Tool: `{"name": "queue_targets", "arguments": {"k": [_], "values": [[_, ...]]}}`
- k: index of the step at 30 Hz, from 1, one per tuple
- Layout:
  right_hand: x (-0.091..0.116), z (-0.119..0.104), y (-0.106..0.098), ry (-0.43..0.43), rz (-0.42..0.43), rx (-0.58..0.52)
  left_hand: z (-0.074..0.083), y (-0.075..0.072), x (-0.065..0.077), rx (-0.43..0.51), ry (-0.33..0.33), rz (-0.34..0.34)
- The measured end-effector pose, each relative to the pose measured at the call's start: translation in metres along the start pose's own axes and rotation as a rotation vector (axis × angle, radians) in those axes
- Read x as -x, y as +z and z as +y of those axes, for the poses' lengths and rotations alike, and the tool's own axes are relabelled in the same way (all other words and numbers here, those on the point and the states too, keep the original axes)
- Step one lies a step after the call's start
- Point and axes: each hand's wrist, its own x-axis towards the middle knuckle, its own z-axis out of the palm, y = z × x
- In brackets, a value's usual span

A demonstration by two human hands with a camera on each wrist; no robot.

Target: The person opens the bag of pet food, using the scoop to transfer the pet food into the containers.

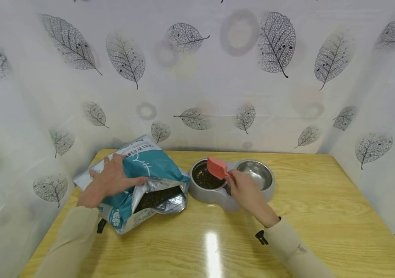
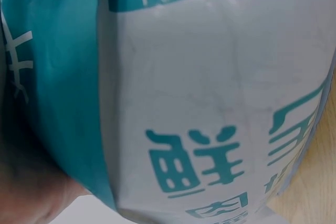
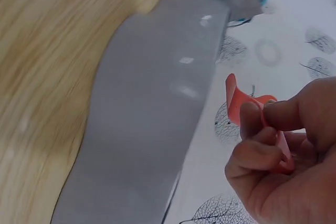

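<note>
My right hand [image 1: 247, 192] grips the handle of a small coral-red scoop [image 1: 217, 167], its blade held over the left bowl of a grey double pet bowl [image 1: 215, 197]. Brown kibble [image 1: 207, 179] lies in that left bowl; the right steel bowl [image 1: 258, 173] shows bare metal. In the right wrist view, fingers and thumb curl round the scoop [image 3: 244, 103]. My left hand [image 1: 112, 178] rests with spread fingers on a teal and white pet food bag [image 1: 156, 162] lying on its side. The bag's torn mouth faces front right, with dark kibble [image 1: 156, 199] inside.
A yellow wood-grain table [image 1: 305, 231] lies under everything. Behind and at both sides hangs a pale curtain [image 1: 197, 77] printed with leaves. The bag's mouth sits close beside the left bowl.
</note>
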Motion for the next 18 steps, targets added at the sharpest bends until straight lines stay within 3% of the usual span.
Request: {"name": "queue_targets", "arguments": {"k": [4, 10, 18], "values": [[0.004, -0.008, -0.008, 0.061, -0.101, -0.188, -0.001, 0.000, 0.001, -0.004, 0.003, -0.004], [0.011, -0.015, -0.018, 0.187, -0.360, -0.443, -0.001, 0.001, 0.001, -0.003, 0.001, -0.008], [0.017, -0.022, -0.009, 0.209, -0.599, -0.665, -0.002, 0.001, 0.001, 0.005, 0.006, -0.001]]}}
